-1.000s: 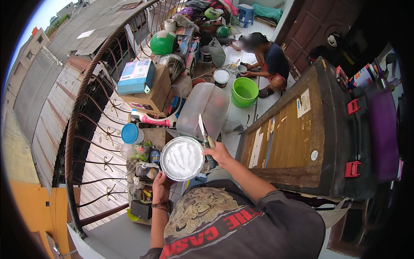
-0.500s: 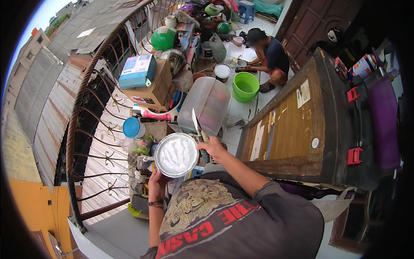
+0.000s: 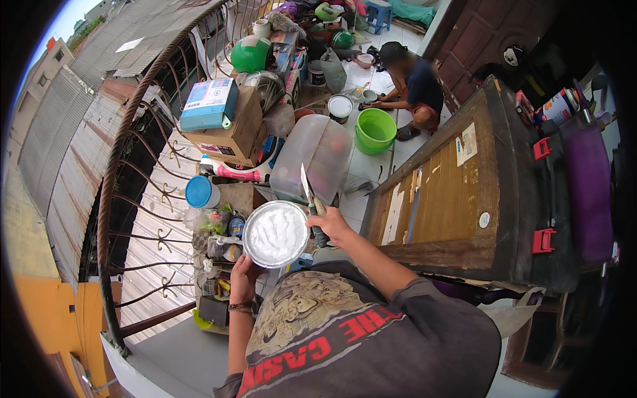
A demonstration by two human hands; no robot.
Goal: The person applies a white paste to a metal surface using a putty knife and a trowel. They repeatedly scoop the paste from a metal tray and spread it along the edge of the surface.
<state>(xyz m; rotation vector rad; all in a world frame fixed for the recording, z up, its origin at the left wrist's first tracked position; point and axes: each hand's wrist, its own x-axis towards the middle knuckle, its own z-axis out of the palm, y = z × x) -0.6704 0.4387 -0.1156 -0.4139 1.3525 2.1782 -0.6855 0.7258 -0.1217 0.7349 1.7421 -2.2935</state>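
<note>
In front of my torso is a round metal can lid or tin (image 3: pixel 275 233) with a silvery rim and streaky white paste across its face. My left hand (image 3: pixel 245 277) grips its lower left edge, the thumb near the rim. My right hand (image 3: pixel 331 227) is closed at the right of the rim around a knife (image 3: pixel 307 182), its pointed blade sticking up and away from me. A dark, worn handle (image 3: pixel 318 233) comes out below the fist; whether a second tool is held alongside cannot be made out. Some fingers are hidden.
A translucent plastic bin (image 3: pixel 312 154) stands just beyond, with a green bucket (image 3: pixel 375 131) and an open paint can (image 3: pixel 340 107) behind. A person (image 3: pixel 415 86) squats there. Boxes (image 3: pixel 229 126) and a curved railing (image 3: pixel 114 172) line the left; a worn wooden panel (image 3: pixel 444 199) leans right.
The lid and both hands have shifted slightly right and up in the view, while the background has slid a little left. The knife blade is turned more narrowly. Both grips stay the same.
</note>
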